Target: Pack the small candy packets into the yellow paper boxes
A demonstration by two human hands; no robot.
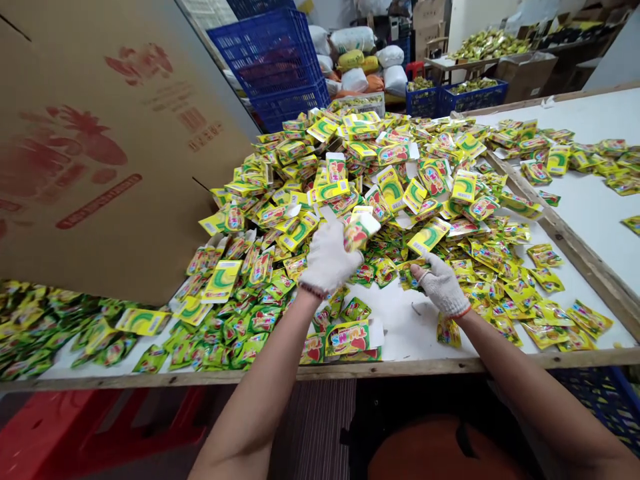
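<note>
— Hands first: where do we find them?
— We see both in white knit gloves. The left hand [327, 259] is raised over the pile, its fingers closed round a small carton [361, 229], which is yellow with a white end flap standing open. The right hand [443, 288] lies lower, at the pile's near edge. Its thumb and forefinger pinch what we take for a green sachet [407, 275].
— How would the small carton handle?
— We judge it very light, thin card that crushes easily. It is better gripped across its flat faces than by the loose flap. The sachets look glossy, soft and slippery, best nipped at a sealed edge.
— And around the hands?
— A heap [380, 180] of similar cartons and sachets, yellow and green, covers a white table [415, 333] with a wooden rim. To its left leans a big cardboard box [100, 147], and blue crates [275, 60] stand behind.
— Any writing?
— A front carton [347, 337] near the table's edge bears fat letters, upside down to us, that seem to spell TWINS. The cardboard box carries red fruit pictures and red print too small for us to read.
</note>
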